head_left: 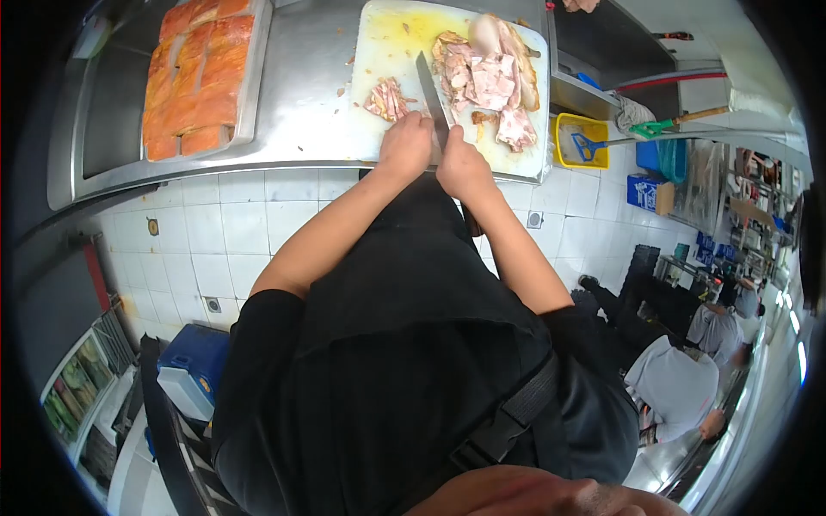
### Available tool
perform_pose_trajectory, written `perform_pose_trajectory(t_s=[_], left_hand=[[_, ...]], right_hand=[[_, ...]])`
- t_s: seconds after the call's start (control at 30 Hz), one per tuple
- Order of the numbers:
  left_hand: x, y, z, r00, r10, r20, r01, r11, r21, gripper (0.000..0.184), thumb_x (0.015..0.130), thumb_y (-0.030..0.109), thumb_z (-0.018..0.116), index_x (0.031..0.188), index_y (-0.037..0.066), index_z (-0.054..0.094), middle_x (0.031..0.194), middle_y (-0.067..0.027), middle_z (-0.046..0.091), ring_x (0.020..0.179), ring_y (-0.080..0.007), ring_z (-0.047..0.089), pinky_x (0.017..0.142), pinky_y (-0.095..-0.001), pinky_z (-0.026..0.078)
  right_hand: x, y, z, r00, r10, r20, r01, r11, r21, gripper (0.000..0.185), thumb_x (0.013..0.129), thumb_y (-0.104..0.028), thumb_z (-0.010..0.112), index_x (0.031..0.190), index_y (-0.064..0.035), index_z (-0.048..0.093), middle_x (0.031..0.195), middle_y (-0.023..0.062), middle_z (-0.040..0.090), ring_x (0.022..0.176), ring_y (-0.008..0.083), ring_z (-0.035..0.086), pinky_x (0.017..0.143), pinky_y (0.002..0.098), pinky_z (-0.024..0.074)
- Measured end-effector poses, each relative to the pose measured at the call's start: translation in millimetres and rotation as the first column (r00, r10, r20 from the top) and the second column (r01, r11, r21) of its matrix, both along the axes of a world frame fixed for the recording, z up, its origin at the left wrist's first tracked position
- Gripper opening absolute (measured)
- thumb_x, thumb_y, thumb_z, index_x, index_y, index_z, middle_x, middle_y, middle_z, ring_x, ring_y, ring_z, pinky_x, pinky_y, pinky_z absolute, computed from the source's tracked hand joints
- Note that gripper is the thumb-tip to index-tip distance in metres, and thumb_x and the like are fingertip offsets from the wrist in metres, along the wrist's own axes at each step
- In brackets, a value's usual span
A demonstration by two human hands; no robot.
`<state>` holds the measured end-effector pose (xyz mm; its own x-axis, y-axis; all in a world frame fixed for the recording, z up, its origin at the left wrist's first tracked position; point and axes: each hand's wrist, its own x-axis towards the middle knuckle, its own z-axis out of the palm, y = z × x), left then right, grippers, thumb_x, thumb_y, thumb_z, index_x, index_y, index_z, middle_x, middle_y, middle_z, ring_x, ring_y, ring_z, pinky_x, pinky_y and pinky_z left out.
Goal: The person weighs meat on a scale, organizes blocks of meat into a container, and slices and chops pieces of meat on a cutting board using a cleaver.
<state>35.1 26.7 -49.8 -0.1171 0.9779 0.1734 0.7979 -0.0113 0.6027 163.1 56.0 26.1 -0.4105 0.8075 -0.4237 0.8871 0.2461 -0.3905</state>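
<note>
A long knife (428, 90) points away from me over the white cutting board (379, 52), its handle in my right hand (465, 165). My left hand (407, 146) is closed beside the blade, near the board's front edge; what its fingers hold, if anything, is hidden. Just beyond my left hand lies a small pile of sliced meat (389, 99). To the right of the knife is a larger heap of cooked meat pieces (493, 82), with a loose piece (515, 129) at its near end.
A tray of orange-brown meat blocks (194, 77) stands on the steel counter (301, 86) at left. A yellow bucket (581, 142) is right of the counter. Two people in grey tops (675, 385) are at lower right. A blue cooler (196, 357) stands behind me at left.
</note>
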Motion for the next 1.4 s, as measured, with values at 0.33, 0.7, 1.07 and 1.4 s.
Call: perform_pose_trajectory(t_s=[0.33, 0.7, 1.07, 1.4], left_hand=[[-2, 3, 6, 0.999, -0.047, 0.023, 0.049, 0.992, -0.116, 0.014, 0.082, 0.006, 0.058, 0.092, 0.000, 0.065, 0.096, -0.0184, 0.063, 0.098, -0.0357, 0.064, 0.083, -0.0457, 0.054], [-10, -7, 8, 0.991, -0.020, 0.131, 0.018, 1.000, 0.013, 0.011, 0.082, 0.008, 0.065, 0.091, 0.002, 0.067, 0.090, -0.0168, 0.061, 0.088, -0.0381, 0.062, 0.077, -0.0468, 0.052], [8, 31, 13, 0.836, -0.480, -0.266, 0.499, 0.866, 0.005, 0.024, 0.078, 0.018, 0.064, 0.099, 0.008, 0.071, 0.111, -0.0132, 0.062, 0.117, -0.0307, 0.054, 0.109, -0.0505, 0.034], [-40, 28, 36, 0.865, -0.306, -0.397, 0.312, 0.949, -0.051, 0.017, 0.076, 0.014, 0.070, 0.091, 0.007, 0.072, 0.104, -0.0117, 0.064, 0.113, -0.0301, 0.056, 0.108, -0.0491, 0.034]], right_hand=[[-5, 0, -1, 0.998, 0.007, -0.063, -0.004, 0.999, 0.047, 0.032, 0.084, -0.001, 0.049, 0.113, 0.0105, 0.041, 0.088, 0.0381, 0.065, 0.084, 0.0538, 0.065, 0.076, 0.0586, 0.0505], [29, 22, 36, 0.977, -0.140, -0.158, 0.142, 0.990, 0.001, 0.030, 0.094, -0.015, 0.054, 0.117, 0.0039, 0.048, 0.096, 0.0344, 0.066, 0.096, 0.0515, 0.063, 0.086, 0.0561, 0.0485], [82, 18, 82, 0.844, -0.438, -0.309, 0.445, 0.894, -0.049, 0.032, 0.096, -0.012, 0.055, 0.122, 0.0031, 0.047, 0.079, 0.0231, 0.067, 0.054, 0.0298, 0.066, 0.056, 0.0433, 0.0526], [163, 6, 72, 0.691, -0.610, -0.388, 0.621, 0.775, -0.113, 0.023, 0.098, -0.009, 0.051, 0.120, -0.0017, 0.046, 0.060, 0.0037, 0.051, 0.043, 0.0133, 0.050, 0.039, 0.0313, 0.0432]])
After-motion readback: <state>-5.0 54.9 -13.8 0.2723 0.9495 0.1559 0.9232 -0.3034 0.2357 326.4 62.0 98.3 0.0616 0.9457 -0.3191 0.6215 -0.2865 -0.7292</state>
